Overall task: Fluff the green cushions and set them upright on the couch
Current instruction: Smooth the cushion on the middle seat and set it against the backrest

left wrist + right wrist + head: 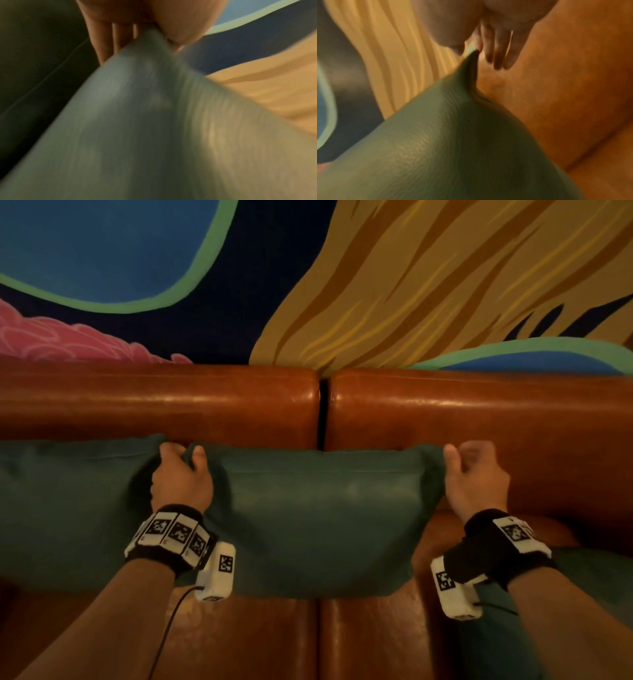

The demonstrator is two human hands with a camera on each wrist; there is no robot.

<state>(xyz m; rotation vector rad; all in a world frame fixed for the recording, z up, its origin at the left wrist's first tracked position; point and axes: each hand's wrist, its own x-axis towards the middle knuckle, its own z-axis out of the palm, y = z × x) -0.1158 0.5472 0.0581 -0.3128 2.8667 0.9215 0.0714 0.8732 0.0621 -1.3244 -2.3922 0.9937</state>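
A green cushion [318,515] stands upright against the brown leather couch back [479,412], over the seam between the two seats. My left hand [181,470] pinches its top left corner between thumb and fingers. My right hand [472,470] pinches its top right corner. The left wrist view shows the blurred cushion [154,121] running up into the pinch of my left hand [149,29]. In the right wrist view the cushion's corner [471,63] rises between thumb and fingers of my right hand [471,46]. A second green cushion [68,508] stands upright to the left, touching the first.
A third green cushion [589,587] lies at the lower right, partly under my right forearm. The couch seat [257,642] shows bare leather in front of the cushions. Behind the couch is a painted wall [308,285] in blue, pink and yellow.
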